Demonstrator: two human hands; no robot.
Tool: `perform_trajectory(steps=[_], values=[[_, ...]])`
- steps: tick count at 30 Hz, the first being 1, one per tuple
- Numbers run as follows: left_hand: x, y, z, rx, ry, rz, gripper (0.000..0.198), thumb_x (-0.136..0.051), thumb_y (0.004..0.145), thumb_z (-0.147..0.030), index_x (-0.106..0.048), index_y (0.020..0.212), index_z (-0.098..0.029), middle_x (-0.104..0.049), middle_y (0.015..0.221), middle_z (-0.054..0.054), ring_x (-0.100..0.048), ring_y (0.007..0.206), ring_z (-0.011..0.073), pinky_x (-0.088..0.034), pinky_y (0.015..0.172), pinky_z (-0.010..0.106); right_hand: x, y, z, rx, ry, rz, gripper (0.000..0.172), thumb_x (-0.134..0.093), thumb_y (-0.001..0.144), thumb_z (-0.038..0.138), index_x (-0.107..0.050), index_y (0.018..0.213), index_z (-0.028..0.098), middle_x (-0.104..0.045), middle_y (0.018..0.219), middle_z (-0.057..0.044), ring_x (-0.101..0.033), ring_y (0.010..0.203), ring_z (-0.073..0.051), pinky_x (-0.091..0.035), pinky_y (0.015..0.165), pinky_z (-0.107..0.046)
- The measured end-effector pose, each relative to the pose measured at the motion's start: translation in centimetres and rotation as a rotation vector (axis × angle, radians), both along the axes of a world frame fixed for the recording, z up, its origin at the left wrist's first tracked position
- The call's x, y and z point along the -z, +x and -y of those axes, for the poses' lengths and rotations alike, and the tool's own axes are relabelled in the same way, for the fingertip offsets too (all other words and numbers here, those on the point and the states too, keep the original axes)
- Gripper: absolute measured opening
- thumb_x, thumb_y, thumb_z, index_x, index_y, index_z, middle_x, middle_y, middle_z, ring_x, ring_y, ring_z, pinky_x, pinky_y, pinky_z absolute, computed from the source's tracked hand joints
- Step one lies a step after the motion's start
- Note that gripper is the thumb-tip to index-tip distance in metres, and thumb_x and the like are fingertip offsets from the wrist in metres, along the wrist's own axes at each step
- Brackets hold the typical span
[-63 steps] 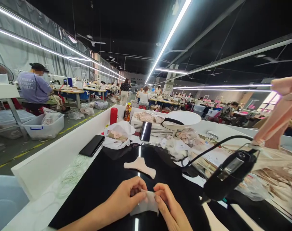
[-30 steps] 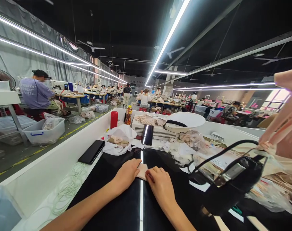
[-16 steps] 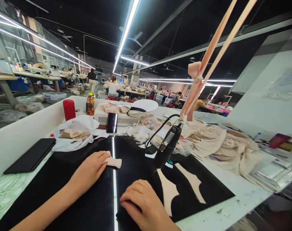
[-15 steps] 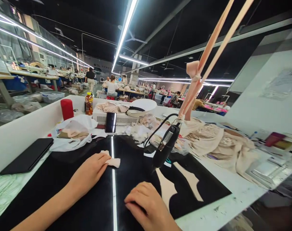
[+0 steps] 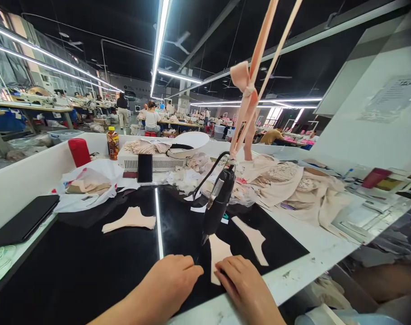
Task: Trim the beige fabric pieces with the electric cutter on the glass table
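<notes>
My right hand (image 5: 244,282) is at the front edge of the black mat (image 5: 100,266), its fingers and thumb closed on the lower part of a beige fabric piece (image 5: 218,253). Just left of it is my left hand (image 5: 175,282), with curled fingers pressed together; anything inside them is hidden. A black handheld electric tool (image 5: 219,201) hangs tip down from peach fabric straps (image 5: 248,99), its tip close to the held piece. Another curved beige fabric piece (image 5: 130,220) lies flat on the left of the mat, and a third fabric piece (image 5: 253,239) lies on the right.
Behind the mat are a phone (image 5: 145,168), a white box (image 5: 124,160), a bottle (image 5: 113,143) and a plastic bag (image 5: 90,185) with fabric scraps. Beige cloth (image 5: 293,185) is heaped at the right. A black tablet-like slab (image 5: 25,219) lies at the left.
My left hand has let go of the beige piece on the left and come right and nearer. My right hand has moved right onto the middle piece. The view has shifted slightly.
</notes>
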State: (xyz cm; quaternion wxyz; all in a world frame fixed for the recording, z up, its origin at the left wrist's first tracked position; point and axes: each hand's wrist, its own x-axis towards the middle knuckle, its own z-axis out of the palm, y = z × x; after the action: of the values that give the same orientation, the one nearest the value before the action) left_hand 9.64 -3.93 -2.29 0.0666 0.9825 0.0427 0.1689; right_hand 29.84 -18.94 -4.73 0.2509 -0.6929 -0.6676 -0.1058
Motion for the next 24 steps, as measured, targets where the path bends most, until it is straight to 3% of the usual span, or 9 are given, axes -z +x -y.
perform_trajectory(steps=[8,16,24], values=[[0.1,2.5,1.3,-0.046,-0.017,-0.079,0.026,-0.053,0.097,-0.006,-0.065,0.114,-0.021,-0.068,0.089,0.002,-0.068,0.078,0.0203,-0.051,0.070,0.029,0.9,0.1,-0.1,-0.005,0.023,-0.052,0.016,-0.054,0.103,0.021,-0.070,0.101,0.024,-0.075,0.094,-0.006,-0.070,0.084,-0.022,-0.053,0.076,-0.036],[0.8,2.7,1.4,-0.042,-0.027,-0.013,0.022,-0.055,0.101,-0.013,-0.062,0.120,-0.021,-0.066,0.090,0.002,-0.067,0.076,0.0211,-0.050,0.067,0.033,-0.1,0.2,0.0,-0.012,-0.002,-0.212,0.020,-0.049,0.105,0.022,-0.066,0.096,0.025,-0.074,0.090,-0.002,-0.069,0.079,-0.019,-0.055,0.072,-0.034],[0.8,2.7,1.3,-0.010,0.025,-0.049,0.029,-0.058,0.098,-0.011,-0.060,0.124,-0.025,-0.063,0.090,0.001,-0.064,0.073,0.0200,-0.046,0.062,0.032,0.1,0.1,0.0,-0.012,-0.026,-0.374,0.024,-0.045,0.106,0.026,-0.065,0.092,0.027,-0.072,0.089,-0.003,-0.065,0.078,-0.022,-0.052,0.072,-0.037]])
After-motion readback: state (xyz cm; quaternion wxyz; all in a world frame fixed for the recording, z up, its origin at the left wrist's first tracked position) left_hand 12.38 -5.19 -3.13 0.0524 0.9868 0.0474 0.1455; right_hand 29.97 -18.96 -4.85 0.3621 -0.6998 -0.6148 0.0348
